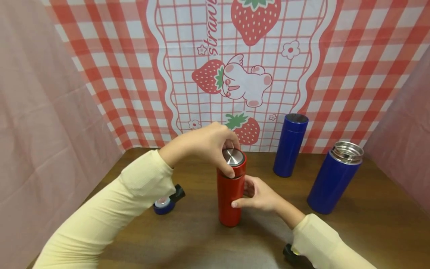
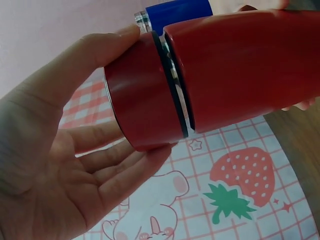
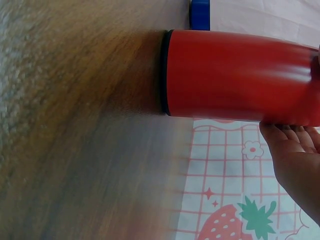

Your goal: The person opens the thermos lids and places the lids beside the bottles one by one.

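A red thermos [image 1: 230, 201] stands upright on the wooden table. My left hand [image 1: 209, 144] reaches over its top and grips the red lid [image 2: 142, 95] between thumb and fingers. The lid's brushed-metal top [image 1: 233, 157] faces up. In the left wrist view, a narrow gap shows between the lid's dark rim and the thermos body, with a strip of shiny metal inside. Lower down, my right hand [image 1: 263, 194] holds the body from the right side, its thumb on the near face. The right wrist view shows the black base ring [image 3: 166, 72] at the table.
Behind and to the right stand a slim blue bottle [image 1: 290, 145] with a dark top and a wider, lidless blue bottle [image 1: 332, 183] with a steel mouth. A blue cap [image 1: 163, 207] with a black part lies by my left sleeve. A black object [image 1: 287, 251] is partly hidden under my right sleeve.
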`<action>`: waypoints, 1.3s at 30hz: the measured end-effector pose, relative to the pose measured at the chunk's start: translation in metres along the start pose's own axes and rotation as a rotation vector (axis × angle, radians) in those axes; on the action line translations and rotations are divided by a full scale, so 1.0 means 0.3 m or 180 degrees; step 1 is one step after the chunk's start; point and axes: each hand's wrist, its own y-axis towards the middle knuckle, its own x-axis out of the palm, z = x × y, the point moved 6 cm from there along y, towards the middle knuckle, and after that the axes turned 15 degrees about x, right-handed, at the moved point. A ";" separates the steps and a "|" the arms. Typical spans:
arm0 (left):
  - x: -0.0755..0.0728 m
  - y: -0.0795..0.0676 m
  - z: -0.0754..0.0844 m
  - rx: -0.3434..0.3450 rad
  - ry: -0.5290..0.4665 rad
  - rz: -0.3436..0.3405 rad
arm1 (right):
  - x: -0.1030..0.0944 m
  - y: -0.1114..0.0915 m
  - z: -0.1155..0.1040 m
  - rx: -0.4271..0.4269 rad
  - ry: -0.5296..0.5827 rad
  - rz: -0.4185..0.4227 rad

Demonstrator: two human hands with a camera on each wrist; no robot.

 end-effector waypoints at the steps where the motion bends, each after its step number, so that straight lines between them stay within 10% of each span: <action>1: -0.001 -0.001 0.002 -0.0018 0.0039 0.0006 | 0.001 0.001 -0.001 -0.0001 0.0003 -0.0009; 25: 0.008 -0.001 0.046 -0.0819 0.0843 0.0401 | 0.005 0.000 0.004 0.0060 0.0019 0.0067; 39: 0.011 -0.016 0.055 -0.1053 0.0783 0.0032 | -0.003 0.006 0.001 0.0013 0.0030 -0.0007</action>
